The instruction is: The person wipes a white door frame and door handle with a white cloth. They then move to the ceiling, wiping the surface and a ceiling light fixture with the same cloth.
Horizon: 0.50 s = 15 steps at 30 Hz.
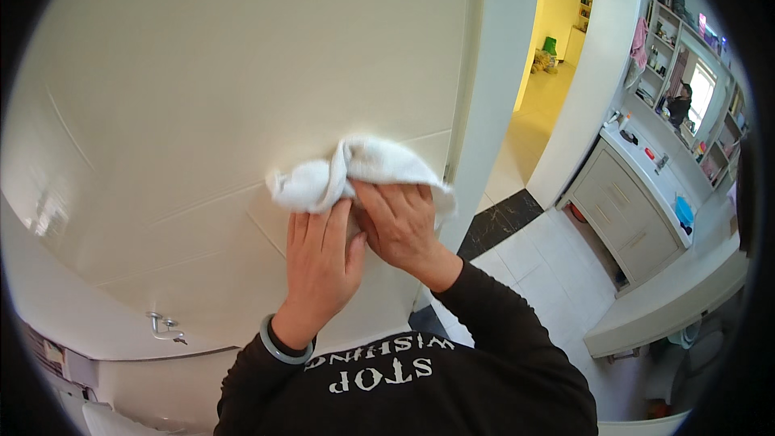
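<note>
A crumpled white cloth [387, 160] lies against the cream-coloured panel door [254, 72] in front of me. My right hand [399, 224] presses on the cloth's right part, its fingertips covered by the folds. Beside it, my left hand [321, 266] reaches up to the bunched left part, with its fingertips hidden at the cloth's lower edge. A grey bangle [284, 345] circles my left wrist. At the door's lower left sits a metal lever handle [163, 328]. The cloth looks slightly blurred.
Right of the door stand its pale frame [502, 72] and a doorway onto a yellow-lit room. A dark stone threshold [502, 221] crosses the white tiled floor [545, 266]. Farther right are a washbasin cabinet [629, 206] and a mirror cabinet [690, 85] with small items.
</note>
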Tool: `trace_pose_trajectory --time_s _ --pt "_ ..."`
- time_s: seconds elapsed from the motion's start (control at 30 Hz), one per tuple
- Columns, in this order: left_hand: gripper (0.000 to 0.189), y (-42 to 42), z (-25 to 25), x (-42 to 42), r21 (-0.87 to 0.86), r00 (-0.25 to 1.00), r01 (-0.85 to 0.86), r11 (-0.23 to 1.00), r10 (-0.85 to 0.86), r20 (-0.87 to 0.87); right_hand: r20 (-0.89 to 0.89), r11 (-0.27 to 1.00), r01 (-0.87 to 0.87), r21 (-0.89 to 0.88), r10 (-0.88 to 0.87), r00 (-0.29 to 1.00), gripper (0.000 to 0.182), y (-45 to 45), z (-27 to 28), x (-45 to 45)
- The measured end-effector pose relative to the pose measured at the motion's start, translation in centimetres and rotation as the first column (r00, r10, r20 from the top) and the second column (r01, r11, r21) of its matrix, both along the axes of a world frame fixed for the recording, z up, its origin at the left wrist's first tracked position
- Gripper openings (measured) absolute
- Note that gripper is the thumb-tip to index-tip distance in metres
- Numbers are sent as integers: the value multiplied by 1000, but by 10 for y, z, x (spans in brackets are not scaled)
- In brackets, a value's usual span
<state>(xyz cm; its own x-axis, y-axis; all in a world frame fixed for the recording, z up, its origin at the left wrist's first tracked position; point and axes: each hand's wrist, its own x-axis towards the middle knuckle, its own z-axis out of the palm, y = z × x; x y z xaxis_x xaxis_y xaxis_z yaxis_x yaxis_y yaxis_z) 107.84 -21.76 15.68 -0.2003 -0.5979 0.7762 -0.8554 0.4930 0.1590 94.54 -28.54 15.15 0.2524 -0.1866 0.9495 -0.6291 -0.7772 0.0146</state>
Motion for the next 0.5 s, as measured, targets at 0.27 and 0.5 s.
trace_pose_trajectory --time_s 0.27,0.5 --pt "64 10 47 9 -179 973 -144 973 173 155 217 992 -126 15 119 969 65 -28 62 -11" --pt "64 13 120 37 -341 971 -196 919 230 63 -168 970 49 -239 -91 982 63 -7 137 15"
